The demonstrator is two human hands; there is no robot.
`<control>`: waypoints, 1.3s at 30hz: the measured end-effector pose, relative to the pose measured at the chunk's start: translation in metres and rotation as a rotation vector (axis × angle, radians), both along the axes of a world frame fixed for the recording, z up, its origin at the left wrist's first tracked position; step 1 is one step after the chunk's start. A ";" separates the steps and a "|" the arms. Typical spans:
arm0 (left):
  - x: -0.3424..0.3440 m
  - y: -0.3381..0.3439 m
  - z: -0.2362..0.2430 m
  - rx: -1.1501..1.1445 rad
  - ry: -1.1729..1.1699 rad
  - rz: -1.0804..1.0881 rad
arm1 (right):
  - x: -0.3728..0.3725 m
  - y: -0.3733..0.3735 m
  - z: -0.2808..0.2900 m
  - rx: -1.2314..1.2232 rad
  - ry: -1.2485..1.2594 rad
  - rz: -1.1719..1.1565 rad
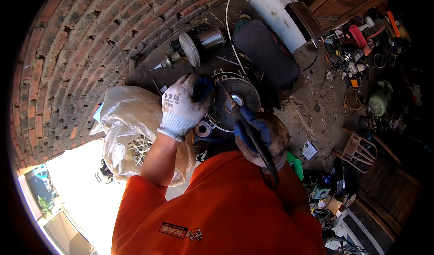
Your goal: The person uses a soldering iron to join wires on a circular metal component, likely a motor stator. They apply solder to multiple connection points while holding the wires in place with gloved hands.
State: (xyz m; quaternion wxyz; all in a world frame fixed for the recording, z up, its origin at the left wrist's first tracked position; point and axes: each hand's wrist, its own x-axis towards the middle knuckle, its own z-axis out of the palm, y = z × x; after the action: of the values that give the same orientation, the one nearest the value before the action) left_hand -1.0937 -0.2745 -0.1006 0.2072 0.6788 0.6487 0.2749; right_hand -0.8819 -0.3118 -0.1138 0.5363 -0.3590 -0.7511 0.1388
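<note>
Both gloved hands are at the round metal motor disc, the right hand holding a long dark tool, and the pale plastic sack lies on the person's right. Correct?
Not quite. In the head view, the pale plastic sack lies on the person's left, beside the left hand. The right hand does hold the long dark tool at the round metal motor disc.

A curved red brick wall (77, 47) is seen on the left. A crumpled translucent plastic sack (129, 119) is slumped against it. A dark flat case (266, 51) is laid on the dirt floor (312, 106), with a silver metal cylinder (210, 38) beside it. A wooden chair (357, 151) and scattered clutter are seen at the right.
</note>
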 end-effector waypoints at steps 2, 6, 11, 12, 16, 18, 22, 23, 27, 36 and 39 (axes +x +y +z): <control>0.000 0.000 0.002 0.004 0.011 0.004 | -0.001 0.000 -0.001 0.006 0.003 -0.006; 0.000 0.000 0.005 -0.027 0.024 -0.003 | 0.000 0.000 0.001 -0.013 -0.017 -0.019; -0.010 -0.006 0.012 -0.101 -0.177 -0.072 | -0.002 0.000 0.001 -0.011 0.013 -0.019; -0.013 -0.006 0.012 -0.064 -0.145 -0.103 | -0.002 0.000 0.002 -0.019 0.008 -0.021; -0.020 -0.010 0.015 -0.056 -0.252 -0.102 | -0.003 -0.001 -0.003 -0.001 0.018 -0.037; -0.018 -0.017 0.013 -0.192 -0.569 0.073 | -0.002 -0.001 -0.004 -0.006 0.020 -0.025; -0.025 -0.013 0.017 -0.208 -0.355 0.015 | -0.002 0.000 -0.001 0.014 0.032 -0.038; -0.027 -0.012 0.010 -0.139 -0.305 -0.004 | -0.002 0.000 -0.001 0.014 0.032 -0.034; -0.018 -0.008 0.013 0.038 -0.124 -0.008 | -0.001 -0.001 -0.003 0.028 0.020 -0.033; -0.012 -0.004 0.005 0.065 -0.087 -0.007 | -0.001 0.001 0.001 0.016 0.017 -0.038; -0.011 -0.002 0.005 0.032 -0.058 -0.007 | -0.003 0.001 -0.003 0.025 0.022 -0.060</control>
State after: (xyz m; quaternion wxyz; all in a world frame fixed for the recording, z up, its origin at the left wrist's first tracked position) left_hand -1.1050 -0.2770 -0.0956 0.2159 0.6759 0.6357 0.3040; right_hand -0.8854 -0.3107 -0.1167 0.5528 -0.3730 -0.7359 0.1172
